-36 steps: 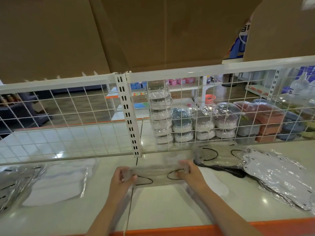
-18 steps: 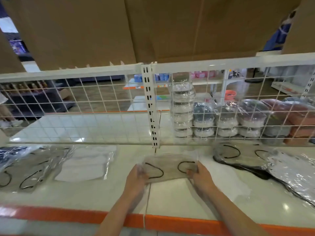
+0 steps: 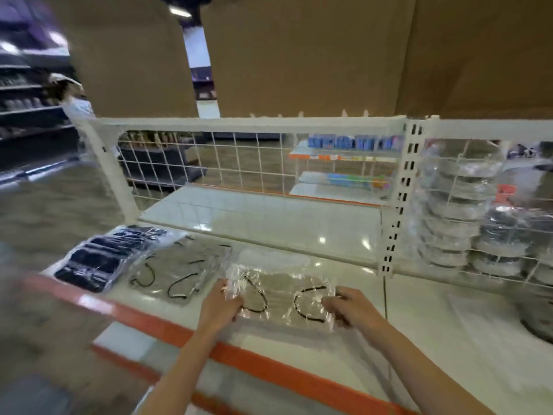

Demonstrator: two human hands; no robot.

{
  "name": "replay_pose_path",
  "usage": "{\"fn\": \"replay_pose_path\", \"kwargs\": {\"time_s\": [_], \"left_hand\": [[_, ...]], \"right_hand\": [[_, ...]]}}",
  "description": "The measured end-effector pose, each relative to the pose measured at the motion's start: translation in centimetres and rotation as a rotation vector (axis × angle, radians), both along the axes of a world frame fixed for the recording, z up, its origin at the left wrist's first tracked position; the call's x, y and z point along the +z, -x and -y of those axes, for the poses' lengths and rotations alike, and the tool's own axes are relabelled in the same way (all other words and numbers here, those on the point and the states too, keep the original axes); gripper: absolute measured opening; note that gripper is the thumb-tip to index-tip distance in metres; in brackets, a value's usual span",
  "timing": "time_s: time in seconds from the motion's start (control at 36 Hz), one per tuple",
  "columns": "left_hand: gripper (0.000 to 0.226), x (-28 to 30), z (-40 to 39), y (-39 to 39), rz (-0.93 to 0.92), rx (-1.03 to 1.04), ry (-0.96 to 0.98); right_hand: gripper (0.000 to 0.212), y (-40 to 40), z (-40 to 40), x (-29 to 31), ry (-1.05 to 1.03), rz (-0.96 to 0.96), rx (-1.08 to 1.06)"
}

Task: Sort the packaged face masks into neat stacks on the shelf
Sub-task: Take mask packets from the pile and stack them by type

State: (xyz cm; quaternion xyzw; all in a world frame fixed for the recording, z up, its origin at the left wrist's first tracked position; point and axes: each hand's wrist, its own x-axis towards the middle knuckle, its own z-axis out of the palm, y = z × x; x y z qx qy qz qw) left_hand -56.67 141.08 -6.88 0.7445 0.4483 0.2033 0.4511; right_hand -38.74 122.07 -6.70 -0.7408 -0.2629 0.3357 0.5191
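Now mask pkg point(image 3: 282, 298) btwn left hand point(image 3: 220, 307), right hand point(image 3: 353, 310), both gripping ends

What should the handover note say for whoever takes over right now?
Left hand grips the left end of a clear-wrapped grey mask pack; right hand grips its right end. The pack sits low over the white shelf, near the front edge.
Done: a grey pack stack lies to the left, a black pack stack at the far left, and a white pack just behind the held one.
Left: place the held pack, likely on the grey stack, then sort the loose packs at the right edge, which are blurred.
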Motion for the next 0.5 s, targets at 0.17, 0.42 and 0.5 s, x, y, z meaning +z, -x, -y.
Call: {"fn": "replay_pose_path", "kwargs": {"time_s": [0.17, 0.42, 0.5], "left_hand": [[0.047, -0.7, -7.9, 6.1, -0.078, 0.179, -0.057], [0.04, -0.5, -13.8, 11.0, -0.255, 0.043, -0.348], [0.027, -1.6, -14.0, 11.6, -0.325, -0.143, -0.395]], "right_hand": [[0.028, 5.8, -8.8, -1.4, 0.102, 0.091, 0.087], [0.017, 12.0, -19.7, -1.8, 0.116, 0.153, 0.103], [0.014, 13.6, -22.0, -1.6, 0.132, 0.187, 0.105]]}}
